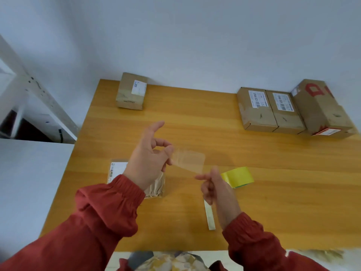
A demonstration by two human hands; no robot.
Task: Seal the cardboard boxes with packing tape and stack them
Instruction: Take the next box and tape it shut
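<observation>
Pinching tape strip (188,160) between left grip (150,159) and right grip (213,184) near 8 o'clock box (157,183); sealing seemingly pending, 2 o'clock boxes (257,110) unstacked.

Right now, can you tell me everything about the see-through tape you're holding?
The strip of tape is a short, clear rectangle with a faint tan tint; the wooden table shows through it. It looks thin and glossy, and it is a bit blurred. It is held flat in the air above the table, slanting down toward the right. The left hand pinches its left end, and the right hand pinches its lower right corner. Nothing else seems to touch it.
</observation>
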